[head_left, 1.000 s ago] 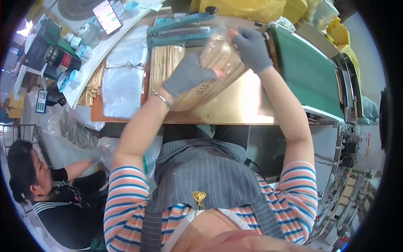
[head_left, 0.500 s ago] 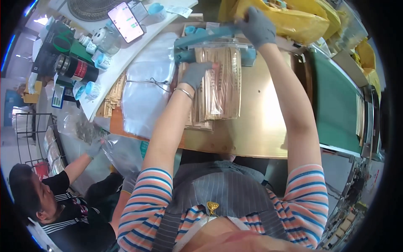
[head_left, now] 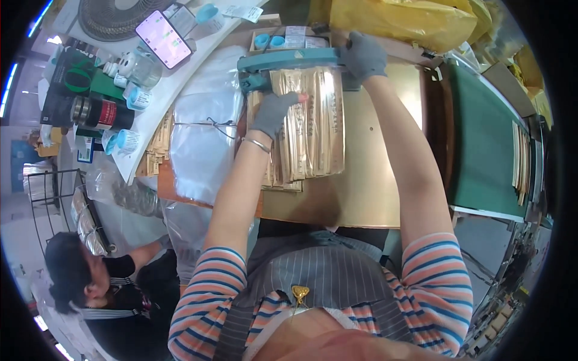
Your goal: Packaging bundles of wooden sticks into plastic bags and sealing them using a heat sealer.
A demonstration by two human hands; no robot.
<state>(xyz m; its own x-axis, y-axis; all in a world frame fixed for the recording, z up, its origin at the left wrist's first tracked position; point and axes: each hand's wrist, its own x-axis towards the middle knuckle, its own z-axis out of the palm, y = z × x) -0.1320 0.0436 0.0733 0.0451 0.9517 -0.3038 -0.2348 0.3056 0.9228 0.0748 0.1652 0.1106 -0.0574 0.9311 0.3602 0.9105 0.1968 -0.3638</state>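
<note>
Fingers [head_left: 303, 97] of two grey-gloved hands over a brass-coloured counter [head_left: 376, 180], a clear bag of paper packets [head_left: 316, 144] and a blue bar [head_left: 289, 58].
The bag lies under the left hand [head_left: 275, 113]; beyond those fingers the bar, raised a moment ago, is now down across its far end. Right hand [head_left: 365, 58] fingers curl closed on the bar's end; left ones rest on the bag, their spread hard to tell.

Workroom, bluish-white light strips [head_left: 40, 18] at left rim.
White table [head_left: 174, 84] slanting at upper left; wire rack [head_left: 53, 173] and pale grey floor [head_left: 123, 225] lower down; green-topped table [head_left: 484, 144] at right.
</note>
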